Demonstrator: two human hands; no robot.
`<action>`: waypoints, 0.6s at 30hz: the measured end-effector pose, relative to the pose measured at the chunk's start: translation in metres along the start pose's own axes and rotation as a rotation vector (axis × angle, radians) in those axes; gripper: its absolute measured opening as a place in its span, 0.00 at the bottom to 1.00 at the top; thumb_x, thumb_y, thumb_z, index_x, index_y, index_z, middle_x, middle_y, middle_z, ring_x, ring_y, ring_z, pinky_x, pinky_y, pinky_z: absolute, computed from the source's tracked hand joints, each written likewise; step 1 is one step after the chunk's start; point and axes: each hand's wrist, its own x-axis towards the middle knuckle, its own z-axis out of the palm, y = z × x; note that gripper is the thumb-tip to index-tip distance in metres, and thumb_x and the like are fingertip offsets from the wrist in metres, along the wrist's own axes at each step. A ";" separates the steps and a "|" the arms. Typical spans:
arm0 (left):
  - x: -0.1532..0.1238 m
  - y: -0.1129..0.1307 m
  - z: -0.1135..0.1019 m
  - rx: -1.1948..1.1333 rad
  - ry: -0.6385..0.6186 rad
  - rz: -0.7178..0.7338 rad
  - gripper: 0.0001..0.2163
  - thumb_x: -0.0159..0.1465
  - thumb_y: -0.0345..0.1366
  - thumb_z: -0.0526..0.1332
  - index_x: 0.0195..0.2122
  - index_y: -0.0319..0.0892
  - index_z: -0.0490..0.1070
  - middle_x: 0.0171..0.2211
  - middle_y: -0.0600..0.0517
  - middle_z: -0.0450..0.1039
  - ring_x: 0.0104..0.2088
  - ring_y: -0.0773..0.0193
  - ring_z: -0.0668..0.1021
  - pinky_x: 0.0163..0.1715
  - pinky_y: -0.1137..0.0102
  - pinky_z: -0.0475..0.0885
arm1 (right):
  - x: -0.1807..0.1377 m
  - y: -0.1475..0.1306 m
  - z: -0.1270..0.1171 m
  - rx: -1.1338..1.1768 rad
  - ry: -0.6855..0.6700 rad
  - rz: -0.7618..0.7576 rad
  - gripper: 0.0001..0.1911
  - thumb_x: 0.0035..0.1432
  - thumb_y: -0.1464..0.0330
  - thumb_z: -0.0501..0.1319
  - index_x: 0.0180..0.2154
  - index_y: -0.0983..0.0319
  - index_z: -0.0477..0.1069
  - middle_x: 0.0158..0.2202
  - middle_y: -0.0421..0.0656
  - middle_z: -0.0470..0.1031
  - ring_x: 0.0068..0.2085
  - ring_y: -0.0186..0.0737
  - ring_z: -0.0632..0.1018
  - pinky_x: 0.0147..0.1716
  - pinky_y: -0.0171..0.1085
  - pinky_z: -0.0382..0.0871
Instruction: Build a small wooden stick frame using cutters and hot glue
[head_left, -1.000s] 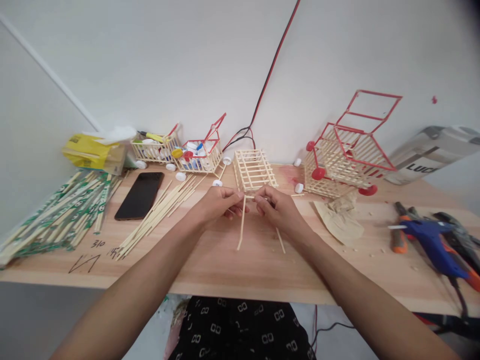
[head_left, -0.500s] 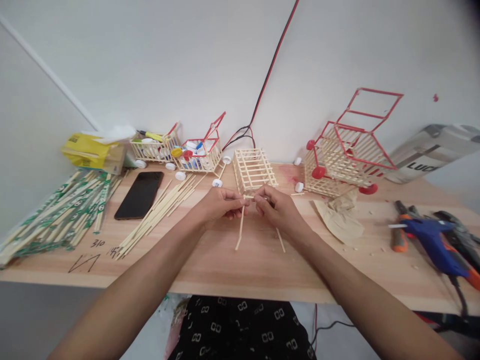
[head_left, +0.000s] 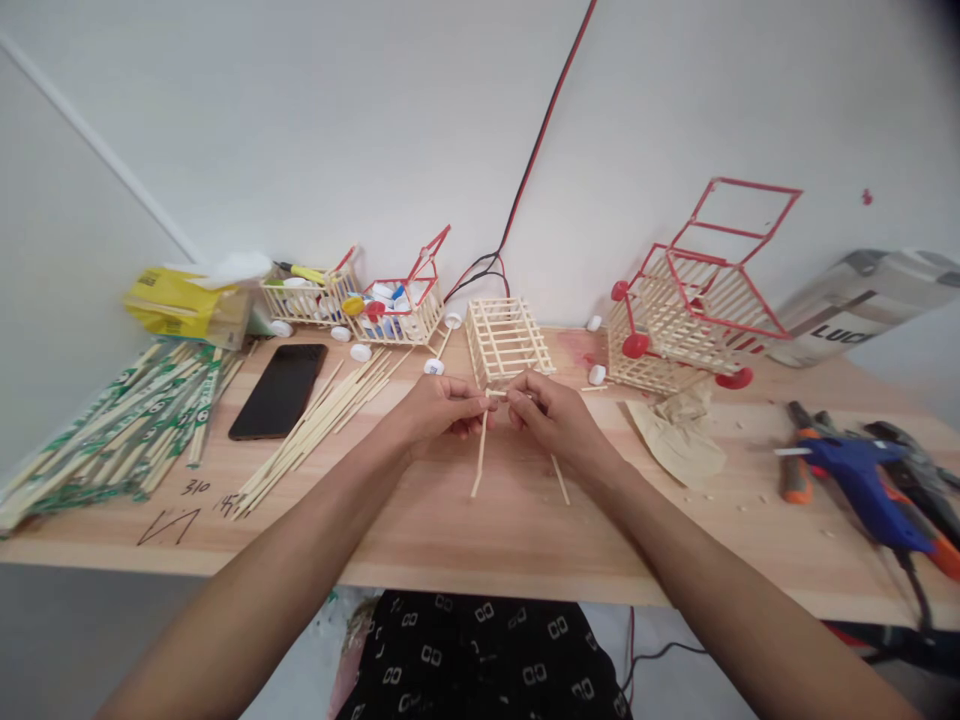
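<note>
Both my hands meet at the middle of the wooden table (head_left: 480, 540). My left hand (head_left: 439, 408) is closed, pinching the top of a thin wooden stick (head_left: 478, 460) that hangs down toward me. My right hand (head_left: 553, 415) is closed too, pinching a short cross stick (head_left: 498, 393) between the two hands, and another long stick (head_left: 560, 479) slants out from under it. Just behind my fingers stands a small unpainted stick basket (head_left: 507, 340).
A black phone (head_left: 279, 390) and loose sticks (head_left: 322, 420) lie at the left, beside wrapped chopsticks (head_left: 112, 435). A red-trimmed stick cart (head_left: 694, 300) stands at the back right. Crumpled paper (head_left: 679, 440), a blue glue gun (head_left: 862, 480) and pliers (head_left: 795, 470) lie right.
Almost nothing has changed. Both hands keep their pinch on the sticks; the hanging stick's lower end has shifted very slightly.
</note>
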 end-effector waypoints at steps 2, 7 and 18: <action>0.000 0.000 0.000 0.013 0.013 -0.006 0.09 0.53 0.35 0.68 0.28 0.33 0.76 0.24 0.48 0.75 0.20 0.74 0.71 0.21 0.79 0.65 | 0.001 0.000 -0.001 -0.007 -0.013 -0.022 0.11 0.65 0.66 0.52 0.30 0.61 0.66 0.24 0.37 0.70 0.26 0.32 0.69 0.29 0.32 0.59; 0.001 0.001 0.001 0.011 0.024 -0.011 0.06 0.56 0.33 0.65 0.26 0.33 0.74 0.24 0.49 0.75 0.20 0.74 0.72 0.20 0.79 0.65 | 0.001 0.002 -0.001 0.042 -0.035 -0.045 0.11 0.65 0.64 0.51 0.35 0.61 0.69 0.28 0.39 0.73 0.29 0.33 0.72 0.31 0.32 0.62; 0.004 -0.002 0.001 -0.064 -0.027 -0.002 0.10 0.54 0.35 0.68 0.29 0.34 0.70 0.25 0.48 0.76 0.20 0.72 0.74 0.19 0.78 0.68 | 0.002 0.005 -0.002 0.066 -0.011 -0.011 0.09 0.63 0.64 0.54 0.38 0.61 0.69 0.30 0.40 0.75 0.30 0.33 0.74 0.30 0.33 0.65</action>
